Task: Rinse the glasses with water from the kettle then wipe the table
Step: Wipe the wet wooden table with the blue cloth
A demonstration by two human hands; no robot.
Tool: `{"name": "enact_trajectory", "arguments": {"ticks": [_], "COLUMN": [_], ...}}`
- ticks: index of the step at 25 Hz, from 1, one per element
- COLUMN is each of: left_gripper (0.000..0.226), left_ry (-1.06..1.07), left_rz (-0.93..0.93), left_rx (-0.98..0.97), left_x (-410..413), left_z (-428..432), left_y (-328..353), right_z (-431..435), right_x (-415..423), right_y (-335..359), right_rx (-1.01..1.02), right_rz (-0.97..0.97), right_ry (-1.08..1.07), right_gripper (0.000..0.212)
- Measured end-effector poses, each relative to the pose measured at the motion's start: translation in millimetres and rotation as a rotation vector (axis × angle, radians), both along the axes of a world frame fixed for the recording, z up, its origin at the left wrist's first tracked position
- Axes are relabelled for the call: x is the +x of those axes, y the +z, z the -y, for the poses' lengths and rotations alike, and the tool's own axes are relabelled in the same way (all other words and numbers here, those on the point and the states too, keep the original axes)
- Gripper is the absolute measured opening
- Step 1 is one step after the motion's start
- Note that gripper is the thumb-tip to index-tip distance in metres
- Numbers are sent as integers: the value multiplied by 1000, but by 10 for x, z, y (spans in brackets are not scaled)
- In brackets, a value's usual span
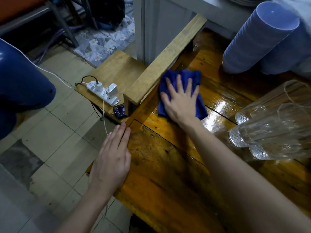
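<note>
My right hand lies flat with spread fingers on a dark blue cloth, pressing it onto the wet wooden table near its far left corner. My left hand rests flat with fingers together on the table's left edge, holding nothing. Three clear cut-glass tumblers stand at the right side of the table. A shiny wet patch lies between the cloth and the glasses. No kettle is in view.
A stack of blue plastic cups stands at the back right. Left of the table, a lower wooden shelf carries a white power strip with chargers and a phone. A raised plank borders the table. The floor is tiled.
</note>
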State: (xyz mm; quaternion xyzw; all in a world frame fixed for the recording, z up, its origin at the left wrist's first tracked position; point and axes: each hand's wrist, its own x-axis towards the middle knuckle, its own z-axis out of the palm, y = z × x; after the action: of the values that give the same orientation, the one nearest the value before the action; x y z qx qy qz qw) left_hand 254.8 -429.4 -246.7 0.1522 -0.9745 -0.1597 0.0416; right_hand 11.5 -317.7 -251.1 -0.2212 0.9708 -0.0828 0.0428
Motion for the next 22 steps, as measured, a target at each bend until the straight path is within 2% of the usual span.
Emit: {"name": "enact_trajectory", "arguments": {"ticks": [4,10,16,22], "left_gripper": [54,54,53,53], "left_ry": [3,9,0,14], "left_rz": [10,14,-9,-46], "left_rx": [3,8,33,52], "left_x": [12,5,-1,-14], "left_z": [-1,4,7,-14], "left_y": [13,16,19,10], "right_z": [11,-730,-813,-494], "right_x": [765,1302,612,-91], "right_y": [21,96,46,-15], "right_rx": [-34,13,-11,8], "right_rz": [-1,73,13,41], "right_ry": [177,239,-131,-301], "right_gripper": [60,61,65,65]}}
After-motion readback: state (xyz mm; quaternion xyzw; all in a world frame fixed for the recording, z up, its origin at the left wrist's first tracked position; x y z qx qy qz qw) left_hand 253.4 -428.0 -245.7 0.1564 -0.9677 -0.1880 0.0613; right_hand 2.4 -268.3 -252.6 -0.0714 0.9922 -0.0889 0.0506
